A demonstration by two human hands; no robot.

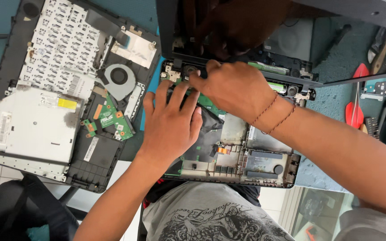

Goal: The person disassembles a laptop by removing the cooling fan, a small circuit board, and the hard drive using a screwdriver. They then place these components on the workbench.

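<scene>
Looking down from your head camera, you see an opened laptop base [246, 156] lying across your lap and the bench [336, 107] edge, its cover already off and its green circuit board [208, 101] and grey metal frame exposed. Your left hand [170, 122] lies flat on the board at about 9 o'clock from the base's centre, fingers spread wide and pressing down, holding nothing. Your right hand [235, 87], with a thin red cord bracelet [275, 114] at the wrist, reaches in from 3 o'clock; its fingers are pinched narrow at the hinge edge of the base, near 12 o'clock, but what they grip, if anything, is too small to tell. The dark screen lid [175, 27] stands up just beyond, at 12 o'clock, mirroring your hands.

At 9 o'clock on the bench lies the removed top half of a laptop [63, 89], underside up, showing the keyboard back, a round fan [118, 76], a small green board and a silver optical drive [32, 125]. At 3 o'clock sit red plastic prying tools [356, 111] and a screwdriver bit set [374, 125].

Judging by this, the disassembly looks well advanced: the case is split, yet the main board and hinges remain seated in the base.
</scene>
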